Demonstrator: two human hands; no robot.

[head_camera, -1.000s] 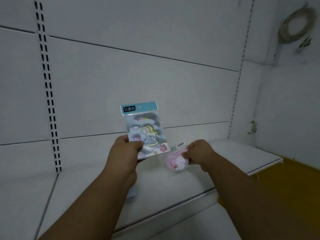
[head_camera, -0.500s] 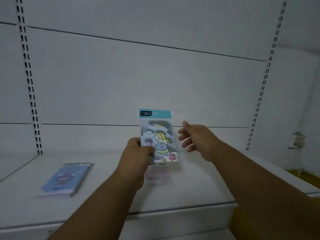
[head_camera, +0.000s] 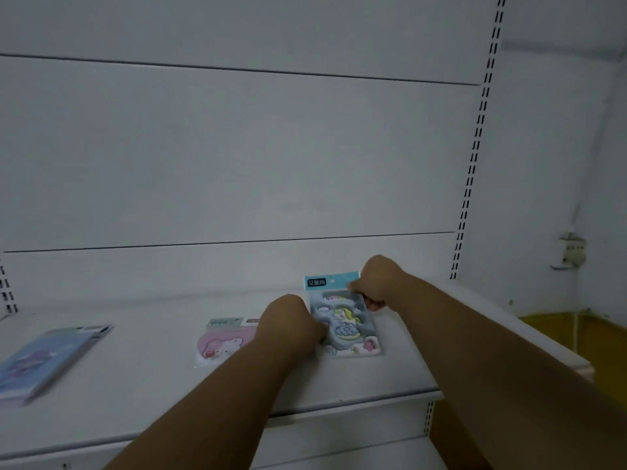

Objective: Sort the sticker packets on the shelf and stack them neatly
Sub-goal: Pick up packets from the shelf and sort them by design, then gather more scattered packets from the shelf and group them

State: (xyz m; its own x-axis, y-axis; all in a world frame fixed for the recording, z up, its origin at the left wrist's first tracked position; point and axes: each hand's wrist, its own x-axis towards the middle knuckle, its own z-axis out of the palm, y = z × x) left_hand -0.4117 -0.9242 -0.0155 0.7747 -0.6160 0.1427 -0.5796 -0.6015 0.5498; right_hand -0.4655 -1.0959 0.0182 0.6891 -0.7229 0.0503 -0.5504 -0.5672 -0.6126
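A person's two bare forearms reach forward over a white shelf (head_camera: pixel 142 395) backed by plain white panels.

Both hands hold one unicorn packet (head_camera: pixel 342 320), a clear sleeve with a teal header. The left hand (head_camera: pixel 291 325) pinches its lower left edge, fingers curled shut on it. The right hand (head_camera: pixel 376 279) grips the upper right corner, just below the header, fingers also closed on it. The packet's long axis runs away from the person, header at the far end. Its lower end seems to touch the shelf, but whether it lies fully flat cannot be told.

Just left of it, partly hidden behind the left wrist, a pink packet (head_camera: pixel 224 340) lies flat on the shelf. Well apart, at the far left, a blue packet (head_camera: pixel 47 357) lies flat and skewed; it is blurred, and whether it is one packet or a small stack cannot be told.

The three kinds sit in separate spots, so sorting looks under way, with the unicorn packet seemingly being set down on the right as its own pile. The left hand is nearer the pink packet, should that need squaring next. No boxes or trays are in view; the shelf alone carries the packets.
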